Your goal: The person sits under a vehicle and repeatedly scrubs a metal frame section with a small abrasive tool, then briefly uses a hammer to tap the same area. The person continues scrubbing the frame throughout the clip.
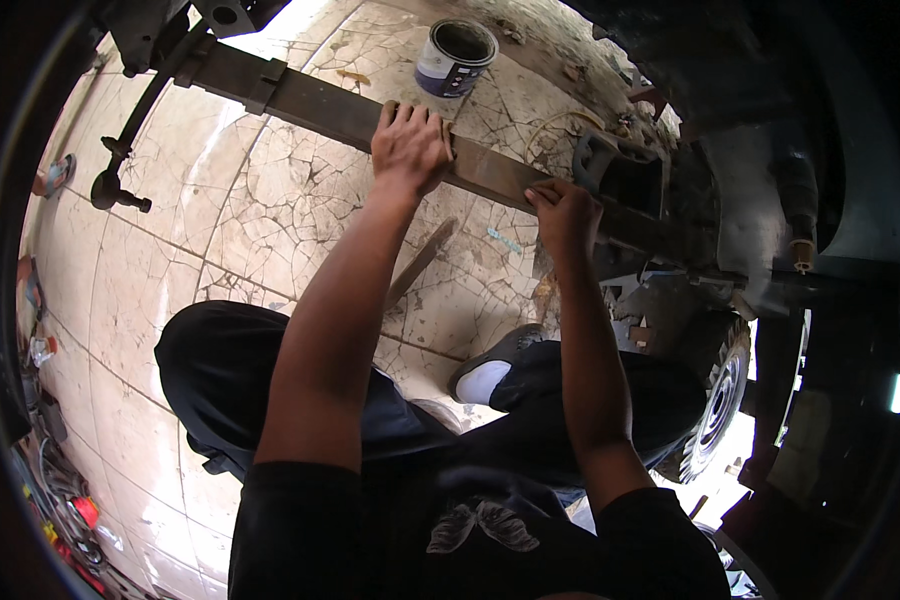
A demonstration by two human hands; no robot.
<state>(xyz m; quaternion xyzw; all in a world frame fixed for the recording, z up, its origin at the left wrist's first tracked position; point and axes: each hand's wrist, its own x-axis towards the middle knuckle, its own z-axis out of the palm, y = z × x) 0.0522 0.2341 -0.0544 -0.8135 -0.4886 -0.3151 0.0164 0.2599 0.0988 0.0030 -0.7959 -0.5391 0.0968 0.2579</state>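
Observation:
A long, flat, rust-brown leaf spring [320,108] runs slantwise across the upper middle, with a metal clip [265,86] round it at the left. My left hand [410,150] is closed over its middle, fingers bent across the top face. The edge of a thin brown flat piece [449,142] shows between this hand and the spring; its kind is unclear. Further right, my right hand [568,215] is closed, thumb and forefinger pinched at the spring's near edge. Whatever may be between those fingertips is hidden.
An opened paint can [457,58] stands on the cracked tile floor [300,215] beyond the spring. A narrow bar [422,262] lies between my feet. A rod with a joint end [110,188] hangs at left. Dark vehicle parts and a tyre [718,395] crowd the right.

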